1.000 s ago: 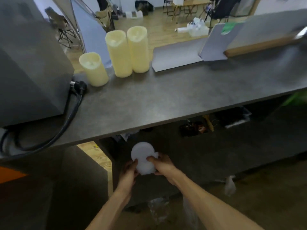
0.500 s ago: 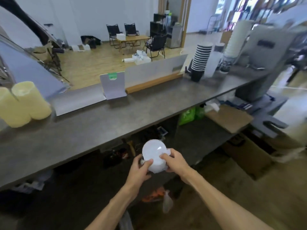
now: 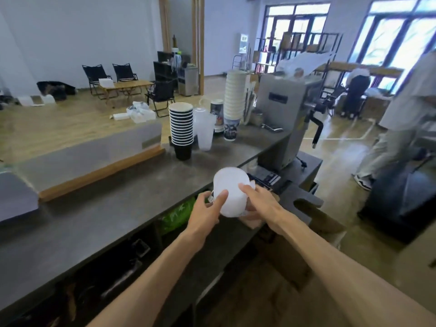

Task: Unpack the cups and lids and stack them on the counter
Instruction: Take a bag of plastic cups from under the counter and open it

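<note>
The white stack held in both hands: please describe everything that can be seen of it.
The white stack is a short round bundle of translucent white plastic, probably lids; single pieces cannot be told apart. Its round flat end faces up and away from the person, so it sits tilted. A bit of clear wrap seems to hang at its lower left. The left hand pinches its left side and the right hand grips its right side. It is held in the air above the counter's near edge, touching only the hands.
</note>
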`<action>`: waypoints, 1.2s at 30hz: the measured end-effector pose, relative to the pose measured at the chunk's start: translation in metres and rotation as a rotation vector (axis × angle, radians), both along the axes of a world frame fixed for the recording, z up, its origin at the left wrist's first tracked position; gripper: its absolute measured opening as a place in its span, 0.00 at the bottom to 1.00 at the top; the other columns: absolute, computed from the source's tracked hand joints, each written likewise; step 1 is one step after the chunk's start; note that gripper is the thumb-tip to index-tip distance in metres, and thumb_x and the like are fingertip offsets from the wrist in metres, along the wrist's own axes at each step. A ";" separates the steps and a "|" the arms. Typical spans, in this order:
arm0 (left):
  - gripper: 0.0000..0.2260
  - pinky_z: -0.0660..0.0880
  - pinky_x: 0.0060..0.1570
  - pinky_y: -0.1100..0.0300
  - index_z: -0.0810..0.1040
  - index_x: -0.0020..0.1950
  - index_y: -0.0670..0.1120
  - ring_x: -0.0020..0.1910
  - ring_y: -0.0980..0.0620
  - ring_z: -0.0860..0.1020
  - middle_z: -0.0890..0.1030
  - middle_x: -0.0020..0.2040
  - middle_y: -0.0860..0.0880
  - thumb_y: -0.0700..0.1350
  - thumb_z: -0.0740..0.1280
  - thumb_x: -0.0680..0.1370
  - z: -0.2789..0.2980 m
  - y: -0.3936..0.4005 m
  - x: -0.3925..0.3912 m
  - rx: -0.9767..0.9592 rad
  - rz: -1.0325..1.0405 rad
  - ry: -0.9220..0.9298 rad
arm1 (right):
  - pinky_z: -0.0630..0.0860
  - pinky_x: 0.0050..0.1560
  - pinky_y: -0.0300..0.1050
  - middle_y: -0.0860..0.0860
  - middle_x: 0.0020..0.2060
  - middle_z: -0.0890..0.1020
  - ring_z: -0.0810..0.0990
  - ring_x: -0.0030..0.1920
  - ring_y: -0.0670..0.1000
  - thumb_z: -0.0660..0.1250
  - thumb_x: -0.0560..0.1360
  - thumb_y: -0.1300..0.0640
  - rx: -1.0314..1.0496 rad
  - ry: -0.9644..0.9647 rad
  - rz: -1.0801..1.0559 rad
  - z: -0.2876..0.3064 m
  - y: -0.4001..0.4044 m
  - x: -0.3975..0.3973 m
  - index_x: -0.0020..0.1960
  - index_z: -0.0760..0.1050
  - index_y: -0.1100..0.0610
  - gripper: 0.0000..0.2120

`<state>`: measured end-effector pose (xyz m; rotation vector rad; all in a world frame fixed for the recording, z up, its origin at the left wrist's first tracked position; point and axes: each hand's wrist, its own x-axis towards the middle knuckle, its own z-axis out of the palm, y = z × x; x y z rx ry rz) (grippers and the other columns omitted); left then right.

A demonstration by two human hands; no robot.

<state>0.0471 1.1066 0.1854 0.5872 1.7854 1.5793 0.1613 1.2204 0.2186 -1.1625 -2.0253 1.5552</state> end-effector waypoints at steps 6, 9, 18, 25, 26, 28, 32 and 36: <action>0.42 0.76 0.64 0.47 0.63 0.75 0.50 0.62 0.47 0.77 0.73 0.66 0.50 0.72 0.69 0.69 0.003 0.128 -0.051 0.028 0.043 -0.002 | 0.81 0.57 0.52 0.54 0.62 0.77 0.80 0.55 0.53 0.60 0.79 0.36 -0.009 0.030 -0.001 0.010 0.129 -0.054 0.70 0.70 0.53 0.27; 0.39 0.77 0.62 0.47 0.65 0.72 0.49 0.60 0.47 0.78 0.74 0.66 0.49 0.70 0.70 0.70 0.001 0.181 -0.084 0.047 0.084 -0.025 | 0.79 0.48 0.47 0.54 0.61 0.78 0.80 0.57 0.55 0.61 0.79 0.35 -0.019 0.013 0.049 0.007 0.184 -0.092 0.71 0.70 0.53 0.28; 0.46 0.73 0.67 0.42 0.69 0.74 0.47 0.63 0.43 0.78 0.77 0.68 0.46 0.73 0.71 0.64 0.004 0.272 -0.158 -0.001 0.252 -0.135 | 0.79 0.57 0.50 0.53 0.58 0.80 0.80 0.54 0.54 0.64 0.77 0.37 -0.092 0.031 0.156 0.004 0.288 -0.188 0.67 0.74 0.56 0.27; 0.32 0.70 0.70 0.46 0.65 0.76 0.46 0.67 0.43 0.75 0.74 0.71 0.46 0.63 0.66 0.78 -0.003 0.305 -0.175 -0.048 0.407 -0.110 | 0.80 0.59 0.55 0.54 0.61 0.78 0.79 0.57 0.56 0.64 0.77 0.38 -0.163 -0.005 0.271 -0.010 0.323 -0.225 0.69 0.72 0.56 0.28; 0.32 0.71 0.70 0.46 0.65 0.76 0.46 0.67 0.43 0.75 0.74 0.71 0.45 0.62 0.66 0.78 -0.004 0.307 -0.175 -0.059 0.427 -0.112 | 0.80 0.58 0.53 0.54 0.61 0.78 0.78 0.57 0.56 0.64 0.77 0.38 -0.169 -0.009 0.288 -0.012 0.326 -0.228 0.69 0.72 0.56 0.28; 0.31 0.72 0.67 0.48 0.67 0.75 0.45 0.65 0.43 0.76 0.76 0.69 0.45 0.63 0.66 0.78 -0.007 0.310 -0.176 -0.064 0.455 -0.116 | 0.80 0.59 0.54 0.54 0.61 0.77 0.78 0.58 0.56 0.64 0.78 0.38 -0.157 -0.012 0.294 -0.015 0.330 -0.232 0.68 0.72 0.57 0.28; 0.26 0.75 0.46 0.61 0.73 0.70 0.45 0.58 0.48 0.81 0.82 0.62 0.46 0.60 0.67 0.79 -0.011 0.320 -0.176 0.022 0.485 -0.144 | 0.78 0.62 0.58 0.56 0.58 0.81 0.81 0.57 0.57 0.65 0.77 0.36 -0.091 0.018 0.291 -0.019 0.338 -0.238 0.61 0.77 0.59 0.27; 0.26 0.74 0.46 0.59 0.74 0.68 0.45 0.58 0.47 0.81 0.82 0.61 0.46 0.62 0.67 0.78 -0.012 0.325 -0.173 0.020 0.514 -0.164 | 0.77 0.62 0.54 0.55 0.58 0.81 0.80 0.58 0.56 0.65 0.76 0.35 -0.058 0.007 0.321 -0.019 0.344 -0.238 0.64 0.76 0.59 0.29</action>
